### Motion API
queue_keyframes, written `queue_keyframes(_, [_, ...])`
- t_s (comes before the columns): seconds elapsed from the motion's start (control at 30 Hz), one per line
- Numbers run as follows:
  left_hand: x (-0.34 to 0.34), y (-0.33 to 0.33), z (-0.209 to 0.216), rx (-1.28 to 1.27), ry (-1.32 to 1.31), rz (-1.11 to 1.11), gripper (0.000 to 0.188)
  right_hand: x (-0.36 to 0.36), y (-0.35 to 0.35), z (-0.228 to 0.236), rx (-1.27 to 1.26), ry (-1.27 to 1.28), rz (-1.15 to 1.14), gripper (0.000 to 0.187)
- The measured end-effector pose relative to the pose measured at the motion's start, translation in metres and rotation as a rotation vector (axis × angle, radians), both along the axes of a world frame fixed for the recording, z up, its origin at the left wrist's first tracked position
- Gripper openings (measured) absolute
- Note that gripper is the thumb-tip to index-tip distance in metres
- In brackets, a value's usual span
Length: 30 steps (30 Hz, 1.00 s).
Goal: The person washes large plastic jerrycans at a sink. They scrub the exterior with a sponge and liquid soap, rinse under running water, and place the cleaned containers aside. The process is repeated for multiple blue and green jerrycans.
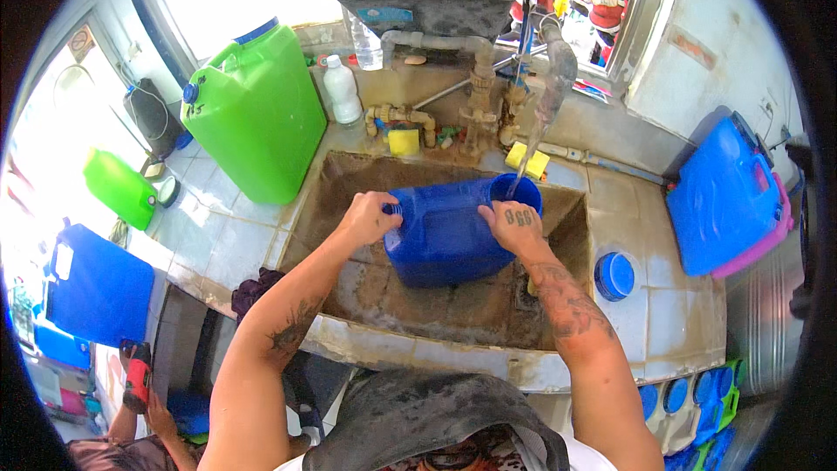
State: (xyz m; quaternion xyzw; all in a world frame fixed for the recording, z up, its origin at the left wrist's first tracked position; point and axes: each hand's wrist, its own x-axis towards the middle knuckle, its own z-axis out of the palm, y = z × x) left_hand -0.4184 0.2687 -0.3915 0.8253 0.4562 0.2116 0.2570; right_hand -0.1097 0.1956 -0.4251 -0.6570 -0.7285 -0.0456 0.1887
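Note:
A blue plastic water jug lies on its side in the stained tiled sink, its wide round mouth facing right. My left hand grips the jug's left end at a small threaded spout. My right hand is closed on the rim of the wide mouth. From the tap above, a stream of water runs down into that mouth. The jug's far inside is hidden. On the ledge right of the sink lies a round blue cap.
Behind the sink stand a large green jug, a white bottle, two yellow sponges and a grey bin. Blue jugs lean at right. At lower left, another person's hand is near a red and black tool.

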Motion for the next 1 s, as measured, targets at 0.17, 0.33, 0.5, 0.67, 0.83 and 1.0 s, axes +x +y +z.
queue_keyframes(0.17, [-0.020, 0.021, -0.021, 0.580, -0.137, -0.322, 0.032, -0.004, 0.005, -0.002, 0.007, -0.015, 0.011, 0.045])
queue_keyframes(0.33, [0.005, 0.002, 0.027, -0.497, -0.022, 0.174, 0.043, 0.006, 0.010, -0.003, 0.053, -0.043, 0.043, 0.044])
queue_keyframes(0.5, [-0.016, 0.008, -0.006, 0.289, -0.154, -0.260, 0.030, 0.004, 0.010, 0.001, 0.022, -0.028, 0.044, 0.044])
queue_keyframes(0.67, [0.002, 0.009, 0.008, -0.537, -0.127, 0.196, 0.034, 0.002, 0.009, 0.011, -0.033, -0.020, 0.025, 0.046])
queue_keyframes(0.83, [-0.027, 0.008, -0.032, 0.339, 0.102, -0.373, 0.045, 0.002, 0.010, 0.012, -0.080, 0.002, 0.060, 0.043])
queue_keyframes(1.0, [-0.033, -0.010, -0.048, 0.375, 0.029, -0.457, 0.051, 0.016, 0.011, 0.001, 0.198, 0.190, 0.222, 0.037])
